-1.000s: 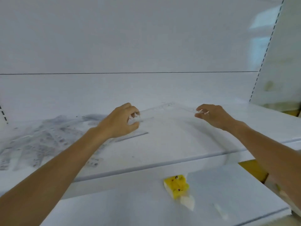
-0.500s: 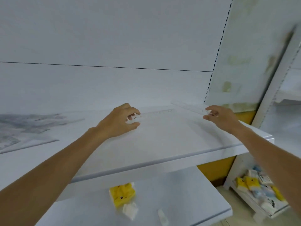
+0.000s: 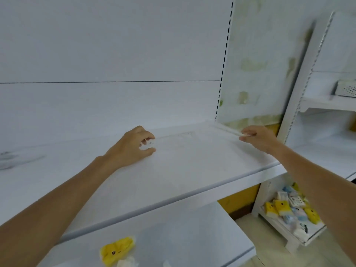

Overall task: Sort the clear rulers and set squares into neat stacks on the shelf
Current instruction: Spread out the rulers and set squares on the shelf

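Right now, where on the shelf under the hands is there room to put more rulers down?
The shelf is bare from the clear set square, gripped by the left hand and right hand, forward to the front edge. Crowded only far left, at the blurred grey pile.

The left hand (image 3: 131, 149) and right hand (image 3: 258, 137) each pinch an end of a clear set square (image 3: 228, 129) at the white shelf's (image 3: 173, 180) far right. A yellow packet (image 3: 116, 249) lies on the shelf below.

Bright even light, soft faint shadows, slight blur, wide-angle bending at edges
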A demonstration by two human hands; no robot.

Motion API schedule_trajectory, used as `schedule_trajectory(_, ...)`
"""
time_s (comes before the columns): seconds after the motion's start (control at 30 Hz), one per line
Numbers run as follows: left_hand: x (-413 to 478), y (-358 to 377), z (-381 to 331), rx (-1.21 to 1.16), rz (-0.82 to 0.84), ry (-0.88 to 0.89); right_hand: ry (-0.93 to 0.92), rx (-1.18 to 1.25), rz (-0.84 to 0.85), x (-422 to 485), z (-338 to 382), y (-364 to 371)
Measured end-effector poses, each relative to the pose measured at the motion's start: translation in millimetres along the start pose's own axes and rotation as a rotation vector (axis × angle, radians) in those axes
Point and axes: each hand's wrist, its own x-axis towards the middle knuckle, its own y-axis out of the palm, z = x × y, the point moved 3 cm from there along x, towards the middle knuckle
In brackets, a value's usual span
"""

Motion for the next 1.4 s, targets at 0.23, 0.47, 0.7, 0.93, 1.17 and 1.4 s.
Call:
schedule_trajectory(0.23,22.3,11.6,-23.1,0.067,-0.135,-0.14,-0.158,-0.049,0.187,50.5,-18.4,1.4)
schedule_trajectory(0.47,20.2,43.5,-62.3,0.077,-0.223,-0.234,-0.272,0.038,0.338,73.5,-43.4,2.1)
schedule_trajectory(0.7,11.5,52.7,-85.1,0.134,-0.226,-0.307,-0.375,0.099,0.435,72.3,-39.1,19.2)
schedule_trajectory(0.93,18.1,61.1,-98.7,0.142,-0.241,-0.336,-0.362,0.254,0.435,61.0,-36.2,20.2)
schedule_trajectory(1.17,4.4,63.5,-99.0,0.134,-0.229,-0.382,-0.443,0.245,0.471,55.9,-11.9,32.9)
schedule_trajectory(1.4,-4.0,53.1,-87.1,0.152,-0.208,-0.462,-0.445,0.238,0.425,50.7,-12.2,29.9)
